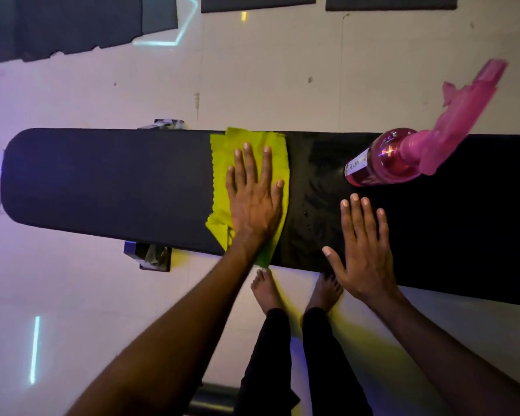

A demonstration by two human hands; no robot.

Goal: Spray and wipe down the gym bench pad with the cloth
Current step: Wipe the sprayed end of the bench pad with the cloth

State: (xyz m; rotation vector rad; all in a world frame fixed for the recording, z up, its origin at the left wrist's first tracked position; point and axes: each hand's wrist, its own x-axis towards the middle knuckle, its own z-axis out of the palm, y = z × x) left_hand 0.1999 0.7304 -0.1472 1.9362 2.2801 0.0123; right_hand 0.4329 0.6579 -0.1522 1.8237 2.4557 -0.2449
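Observation:
A long black bench pad (102, 181) runs across the view from left to right. A yellow-green cloth (222, 163) lies spread on its middle. My left hand (254, 199) presses flat on the cloth, fingers apart. My right hand (364, 250) rests flat on the bare pad to the right, holding nothing. A pink spray bottle (382, 160) with a pink trigger head stands on the pad beyond my right hand. The pad surface between the hands looks wet and streaked.
Metal bench frame parts show at the near side (150, 256) and far side (168, 124) of the pad. My bare feet (294, 292) stand on the pale tiled floor close to the bench. Dark mats lie at the far top.

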